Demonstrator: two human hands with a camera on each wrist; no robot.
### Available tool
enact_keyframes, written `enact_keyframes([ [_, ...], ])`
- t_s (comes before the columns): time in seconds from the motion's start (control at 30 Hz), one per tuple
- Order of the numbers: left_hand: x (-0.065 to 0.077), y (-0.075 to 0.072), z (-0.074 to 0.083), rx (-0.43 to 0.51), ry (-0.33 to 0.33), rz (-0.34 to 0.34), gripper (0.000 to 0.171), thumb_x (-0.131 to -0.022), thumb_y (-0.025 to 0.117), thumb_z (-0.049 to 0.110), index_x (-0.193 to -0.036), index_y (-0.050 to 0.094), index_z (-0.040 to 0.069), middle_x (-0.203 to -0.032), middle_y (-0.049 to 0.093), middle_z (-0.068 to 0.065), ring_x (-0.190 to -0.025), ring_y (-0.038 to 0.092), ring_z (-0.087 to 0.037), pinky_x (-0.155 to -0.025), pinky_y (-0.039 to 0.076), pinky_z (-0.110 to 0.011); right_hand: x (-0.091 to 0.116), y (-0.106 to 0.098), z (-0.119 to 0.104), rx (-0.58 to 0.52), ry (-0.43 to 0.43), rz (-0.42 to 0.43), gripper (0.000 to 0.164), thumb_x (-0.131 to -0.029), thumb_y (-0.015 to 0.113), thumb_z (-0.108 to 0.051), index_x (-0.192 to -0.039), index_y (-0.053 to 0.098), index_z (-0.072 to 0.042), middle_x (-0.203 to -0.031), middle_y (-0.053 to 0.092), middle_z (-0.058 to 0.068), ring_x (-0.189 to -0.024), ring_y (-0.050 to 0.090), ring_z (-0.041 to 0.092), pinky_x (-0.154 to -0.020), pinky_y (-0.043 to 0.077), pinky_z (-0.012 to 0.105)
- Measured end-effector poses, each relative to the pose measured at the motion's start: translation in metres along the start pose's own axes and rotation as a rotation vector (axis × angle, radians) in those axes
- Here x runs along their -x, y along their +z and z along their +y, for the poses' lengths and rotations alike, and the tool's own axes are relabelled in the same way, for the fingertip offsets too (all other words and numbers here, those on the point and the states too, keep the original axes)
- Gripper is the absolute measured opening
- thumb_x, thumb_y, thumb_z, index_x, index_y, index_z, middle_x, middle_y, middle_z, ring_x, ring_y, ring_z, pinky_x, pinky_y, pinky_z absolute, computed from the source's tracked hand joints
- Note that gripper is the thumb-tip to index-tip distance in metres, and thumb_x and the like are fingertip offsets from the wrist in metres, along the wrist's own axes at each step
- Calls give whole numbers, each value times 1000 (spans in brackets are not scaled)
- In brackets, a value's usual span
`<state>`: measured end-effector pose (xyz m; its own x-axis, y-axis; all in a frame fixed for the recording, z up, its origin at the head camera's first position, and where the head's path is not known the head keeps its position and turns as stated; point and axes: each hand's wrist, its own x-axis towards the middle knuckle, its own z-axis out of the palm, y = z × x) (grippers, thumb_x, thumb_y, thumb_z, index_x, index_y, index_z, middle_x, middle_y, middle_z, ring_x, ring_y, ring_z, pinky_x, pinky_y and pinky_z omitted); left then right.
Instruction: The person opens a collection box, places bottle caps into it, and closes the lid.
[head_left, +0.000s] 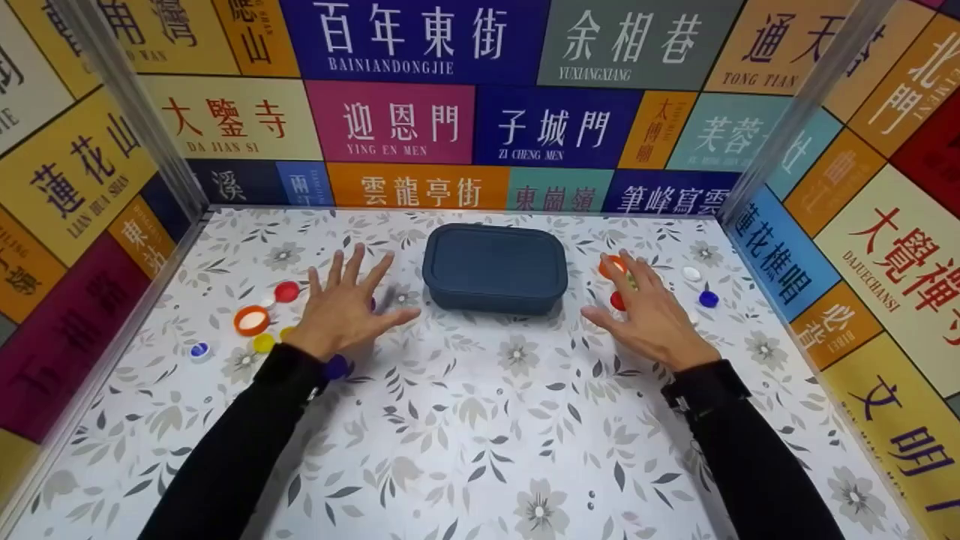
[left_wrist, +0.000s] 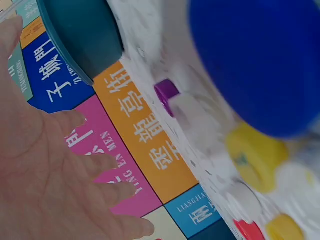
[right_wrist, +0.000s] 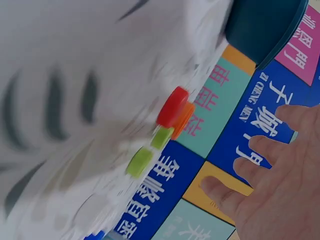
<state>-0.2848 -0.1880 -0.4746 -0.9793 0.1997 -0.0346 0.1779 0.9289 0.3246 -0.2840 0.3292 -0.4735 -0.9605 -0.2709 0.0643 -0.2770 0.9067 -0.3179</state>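
Both hands are spread over the patterned table, palms down, holding nothing. My left hand (head_left: 341, 307) is over a group of bottle caps, its fingers straight and its thumb pointing toward the box. A dark blue cap (head_left: 337, 367) lies by its wrist, and in the left wrist view a purple cap (left_wrist: 167, 96) and a yellow cap (left_wrist: 256, 156) show near the palm. My right hand (head_left: 656, 322) hovers over other caps and partly hides a red cap (head_left: 618, 301) and an orange cap (head_left: 611, 265). Between the hands, farther back, stands a lidded slate-blue box (head_left: 495, 262).
On the left lie an orange cap (head_left: 251, 321), a red cap (head_left: 286, 292) and a blue-and-white cap (head_left: 199, 350). A white cap (head_left: 691, 274) and a blue cap (head_left: 709, 299) are at the right. Sign-covered panels (head_left: 397, 124) rise along the table's back and sides.
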Motion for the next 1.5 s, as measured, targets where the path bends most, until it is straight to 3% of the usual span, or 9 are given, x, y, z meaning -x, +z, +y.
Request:
enact_keyframes([
  [0.2,-9,0,13,30,10,2,119,-93,46,106,-188,8,44,-198,-8,-16,-182,-3,-56,-140,-8,-88,-11,1,-13,-22,-24,32,100,-111,54,-81,-189,14,-33,-198,10,17,-182,13,50,-139,27,82],
  [0.37,-17,1,24,58,8,16,120,-94,49,105,-188,8,43,-198,-4,-17,-183,1,-55,-141,2,-87,-19,6,-23,-77,-13,16,99,-111,52,-83,-189,10,-37,-198,8,16,-181,14,52,-135,32,86],
  [0.7,-33,6,52,166,24,32,115,-99,61,93,-189,12,40,-198,4,-19,-181,17,-54,-139,34,-80,-38,14,-40,-196,-22,40,97,-112,53,-80,-189,13,-37,-197,14,17,-182,15,49,-141,25,80],
  [0.9,-44,8,64,270,-9,22,114,-101,66,88,-189,11,40,-198,3,-18,-178,24,-58,-133,40,-83,-49,19,-49,-266,16,29,101,-110,56,-82,-189,17,-32,-196,15,18,-182,20,47,-143,27,77],
  [1.07,-54,11,71,355,14,27,104,-110,69,71,-189,16,31,-196,11,-23,-173,37,-55,-140,40,-70,-59,23,-56,-305,41,45,100,-111,58,-79,-189,21,-27,-194,22,20,-179,27,46,-143,30,73],
  [1.27,-71,20,72,403,9,37,92,-116,70,51,-188,24,16,-188,33,-30,-172,42,-48,-145,36,-59,-71,31,-64,-346,41,67,90,-116,66,-54,-187,26,-15,-188,32,27,-175,35,48,-144,33,68],
  [1.37,-83,31,67,371,25,113,81,-116,69,41,-181,38,4,-176,49,-35,-165,51,-50,-142,41,-56,-75,34,-67,-344,45,67,88,-116,68,-43,-185,28,-6,-187,34,29,-175,37,47,-145,33,64],
  [1.5,-84,34,67,356,43,196,68,-116,68,27,-172,49,-7,-164,61,-38,-156,59,-53,-139,46,-55,-78,35,-71,-335,79,62,84,-117,67,-36,-182,29,2,-186,35,30,-175,36,47,-146,31,62],
])
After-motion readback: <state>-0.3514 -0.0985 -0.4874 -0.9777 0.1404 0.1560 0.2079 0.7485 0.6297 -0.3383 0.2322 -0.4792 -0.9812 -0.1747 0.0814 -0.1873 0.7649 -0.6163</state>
